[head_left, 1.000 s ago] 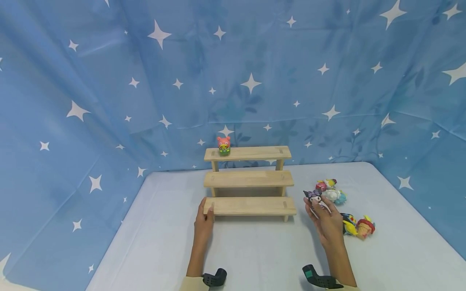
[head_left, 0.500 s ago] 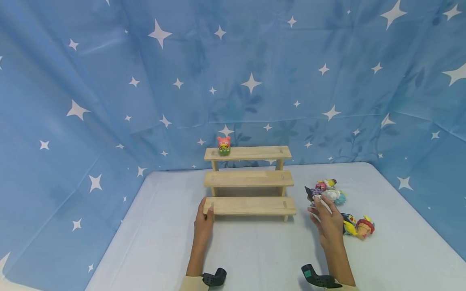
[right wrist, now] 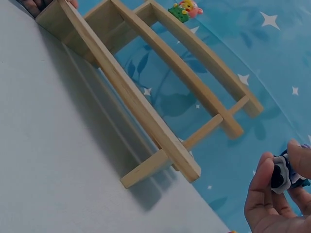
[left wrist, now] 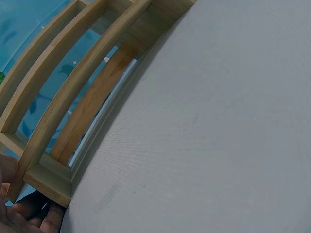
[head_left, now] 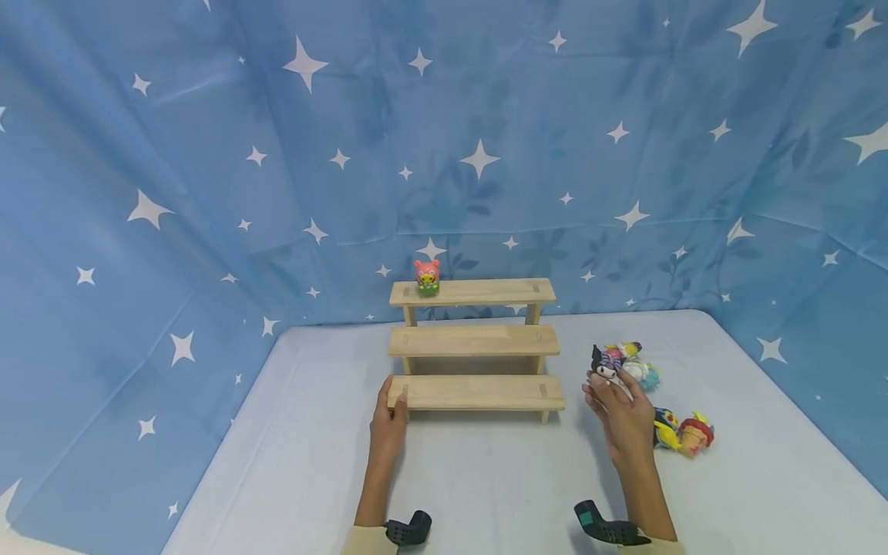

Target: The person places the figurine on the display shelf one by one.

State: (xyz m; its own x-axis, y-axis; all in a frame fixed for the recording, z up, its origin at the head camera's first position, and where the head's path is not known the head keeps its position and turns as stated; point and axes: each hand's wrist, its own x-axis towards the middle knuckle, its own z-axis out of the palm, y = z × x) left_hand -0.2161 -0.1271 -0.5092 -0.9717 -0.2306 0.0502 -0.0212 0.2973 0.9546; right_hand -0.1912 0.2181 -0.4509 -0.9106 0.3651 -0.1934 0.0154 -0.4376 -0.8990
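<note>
My left hand (head_left: 388,428) grips the left end of the lowest step of a three-step wooden display stand (head_left: 479,393), thumb on top. In the left wrist view, fingers (left wrist: 51,221) of that hand curl beside the stand's side board. To the right of the stand, my right hand (head_left: 627,420) pinches a small figurine (head_left: 606,367) with a black pointed hood, purple on top and a white face. The right wrist view shows the figurine (right wrist: 283,174) between thumb and fingertips, partly hidden by them. A pink-headed figurine (head_left: 427,279) with a green base stands at the top step's left end.
On the white table (head_left: 486,486), a red-and-yellow figurine (head_left: 624,351) and a white-and-turquoise figurine (head_left: 641,375) lie behind my right hand. A black-and-yellow figurine (head_left: 666,428) and a red-hatted figurine (head_left: 696,434) lie beside its wrist. A blue starry cloth (head_left: 444,154) hangs behind.
My right hand's fingers have turned the figurine, and it has shifted slightly up and right, its white face now showing. The left hand and the stand have stayed still.
</note>
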